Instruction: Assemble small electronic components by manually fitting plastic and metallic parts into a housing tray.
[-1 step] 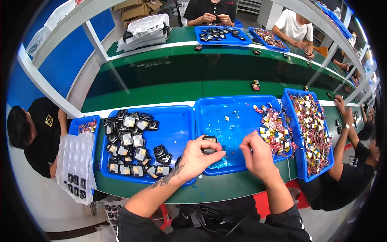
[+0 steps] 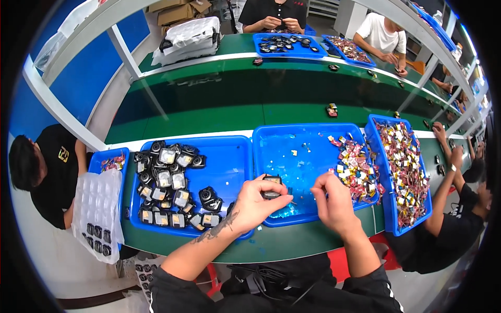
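My left hand (image 2: 259,204) is closed on a small black-cased device (image 2: 272,180), gripped between thumb and fingers over the near left part of a blue tray (image 2: 308,128). Fingers hide much of the device. To its right, above the same tray, my right hand (image 2: 336,203) has its fingers curled together; whatever is in them, if anything, I cannot make out. Beside that hand lies a heap of small red, white and yellow parts (image 2: 357,167). Left of my left hand, another blue tray (image 2: 229,151) holds several black devices (image 2: 164,180) with pale square faces.
A blue tray full of small parts (image 2: 404,172) stands at the right. On the left are a small blue bin (image 2: 125,156) and a clear blister sheet (image 2: 96,203). A green bench surface (image 2: 219,115) stretches beyond, with co-workers (image 2: 271,15) opposite and at both sides.
My hands and the device stay in practically the same place. At the right, a co-worker's hand and forearm have shifted slightly.
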Tool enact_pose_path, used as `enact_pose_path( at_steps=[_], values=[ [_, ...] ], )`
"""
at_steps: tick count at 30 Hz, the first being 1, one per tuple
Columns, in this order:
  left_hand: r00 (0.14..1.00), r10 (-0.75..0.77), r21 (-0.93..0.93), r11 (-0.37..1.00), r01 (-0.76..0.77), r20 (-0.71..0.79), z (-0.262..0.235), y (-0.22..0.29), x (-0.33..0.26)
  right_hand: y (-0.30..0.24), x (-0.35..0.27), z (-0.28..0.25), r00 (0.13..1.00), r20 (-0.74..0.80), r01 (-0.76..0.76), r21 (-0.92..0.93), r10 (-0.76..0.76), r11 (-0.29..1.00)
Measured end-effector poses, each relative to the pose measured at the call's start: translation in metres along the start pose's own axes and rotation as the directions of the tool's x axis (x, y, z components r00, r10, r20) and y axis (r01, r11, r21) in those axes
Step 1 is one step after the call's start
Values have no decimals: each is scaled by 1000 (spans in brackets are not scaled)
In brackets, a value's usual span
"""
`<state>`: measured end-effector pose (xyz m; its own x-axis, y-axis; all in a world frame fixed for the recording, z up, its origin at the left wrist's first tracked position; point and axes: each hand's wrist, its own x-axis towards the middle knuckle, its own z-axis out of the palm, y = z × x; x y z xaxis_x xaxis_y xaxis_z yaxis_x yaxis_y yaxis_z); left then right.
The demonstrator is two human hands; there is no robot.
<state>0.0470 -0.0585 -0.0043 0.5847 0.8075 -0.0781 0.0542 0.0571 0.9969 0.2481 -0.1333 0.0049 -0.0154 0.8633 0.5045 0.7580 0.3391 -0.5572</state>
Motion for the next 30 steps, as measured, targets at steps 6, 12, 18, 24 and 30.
enact_pose_path(
  at_steps=[6, 12, 18, 24, 30],
  values=[
    [997, 77, 50, 996, -78, 6, 3, -3, -1, -19, 13, 4, 997, 15, -81, 296, 81, 952],
    [997, 82, 72, 994, -81, -3, 5, -5, -3, -21, 19, 5, 986, 166, -57, 214, 21, 975],
    [996, 90, 163, 983, -85, -27, 3, 2, -6, -22, 16, 11, 978, 185, -139, 217, 100, 966],
    [991, 129, 186, 975, -119, -43, 4, 2, -7, -21, 17, 14, 984, 179, -43, 113, 22, 993],
    [990, 124, 125, 985, -116, -60, 1, -5, 1, -24, -2, 8, 940, 252, 252, -54, -231, 966]
  ],
)
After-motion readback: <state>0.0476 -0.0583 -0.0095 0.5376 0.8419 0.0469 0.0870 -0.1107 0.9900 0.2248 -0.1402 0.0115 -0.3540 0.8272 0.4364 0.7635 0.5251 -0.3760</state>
